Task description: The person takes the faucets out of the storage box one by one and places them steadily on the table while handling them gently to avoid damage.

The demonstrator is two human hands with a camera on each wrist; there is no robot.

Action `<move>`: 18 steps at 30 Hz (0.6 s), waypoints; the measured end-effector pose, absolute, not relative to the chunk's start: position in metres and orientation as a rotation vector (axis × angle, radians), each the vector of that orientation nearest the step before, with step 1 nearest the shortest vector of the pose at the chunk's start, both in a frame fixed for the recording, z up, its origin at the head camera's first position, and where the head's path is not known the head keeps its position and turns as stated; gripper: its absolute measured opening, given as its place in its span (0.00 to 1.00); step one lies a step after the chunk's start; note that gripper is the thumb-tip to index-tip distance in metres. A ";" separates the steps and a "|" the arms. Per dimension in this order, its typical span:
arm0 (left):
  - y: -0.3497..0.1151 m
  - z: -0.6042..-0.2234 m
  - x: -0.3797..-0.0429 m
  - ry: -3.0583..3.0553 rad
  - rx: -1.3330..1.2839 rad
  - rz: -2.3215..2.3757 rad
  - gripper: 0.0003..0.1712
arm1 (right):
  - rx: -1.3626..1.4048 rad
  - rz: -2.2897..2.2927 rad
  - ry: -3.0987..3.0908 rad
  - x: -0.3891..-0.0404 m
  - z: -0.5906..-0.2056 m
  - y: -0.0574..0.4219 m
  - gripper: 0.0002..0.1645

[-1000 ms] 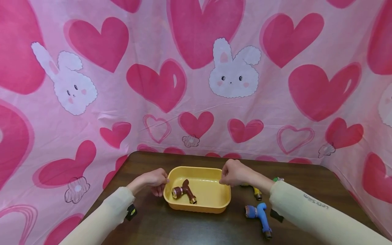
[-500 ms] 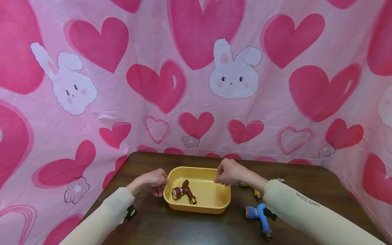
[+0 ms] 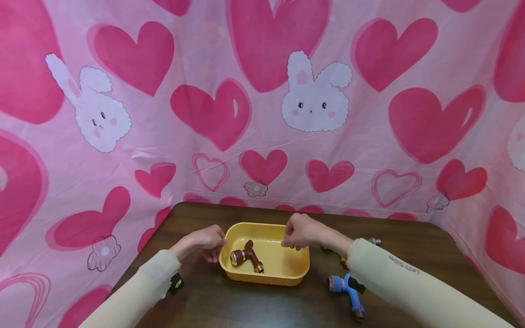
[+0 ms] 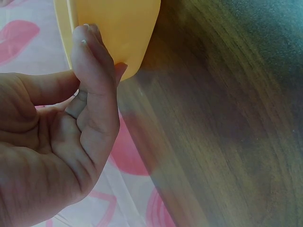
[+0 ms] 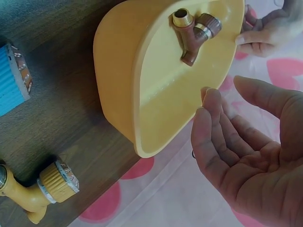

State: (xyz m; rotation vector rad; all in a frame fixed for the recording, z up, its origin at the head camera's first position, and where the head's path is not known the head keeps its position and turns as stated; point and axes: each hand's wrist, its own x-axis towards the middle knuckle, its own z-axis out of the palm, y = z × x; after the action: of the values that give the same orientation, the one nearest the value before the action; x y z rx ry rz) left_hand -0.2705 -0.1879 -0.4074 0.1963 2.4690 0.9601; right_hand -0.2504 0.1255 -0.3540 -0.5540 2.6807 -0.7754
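A yellow plastic tub (image 3: 283, 263) sits on the dark wooden table, with one brown tap (image 3: 248, 257) lying in its left half. My left hand (image 3: 208, 241) pinches the tub's left rim between thumb and fingers; the left wrist view shows the fingers (image 4: 97, 75) bent against the wall. Over the tub's right end hovers my right hand (image 3: 302, 232). In the right wrist view its thumb stands apart from loosely bent fingers (image 5: 203, 137), and nothing lies between them.
Right of the tub lies a blue tap (image 3: 352, 294). A yellow tap (image 5: 45, 189) and a green-topped piece (image 3: 375, 241) lie farther back, partly hidden by the right sleeve. A pink heart-patterned cloth (image 3: 262, 114) hangs behind the table (image 3: 197, 296).
My right hand has moved left from the tub's right rim to over its interior. The left hand, tub and brown tap stay as they were.
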 end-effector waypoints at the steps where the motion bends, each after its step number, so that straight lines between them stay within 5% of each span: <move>1: -0.188 -0.407 -0.270 2.469 0.199 0.961 0.15 | -0.565 -0.772 2.677 -0.251 -0.354 0.125 0.12; 18: -0.188 -0.407 -0.271 2.466 0.204 0.952 0.15 | -0.747 -0.689 2.612 -0.265 -0.353 0.115 0.14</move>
State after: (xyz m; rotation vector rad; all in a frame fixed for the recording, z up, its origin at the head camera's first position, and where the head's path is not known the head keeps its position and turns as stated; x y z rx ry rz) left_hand -0.2710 -0.1885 -0.4072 0.2037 2.4660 0.9522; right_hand -0.2650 0.1151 -0.3529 -0.7471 2.6124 -0.6886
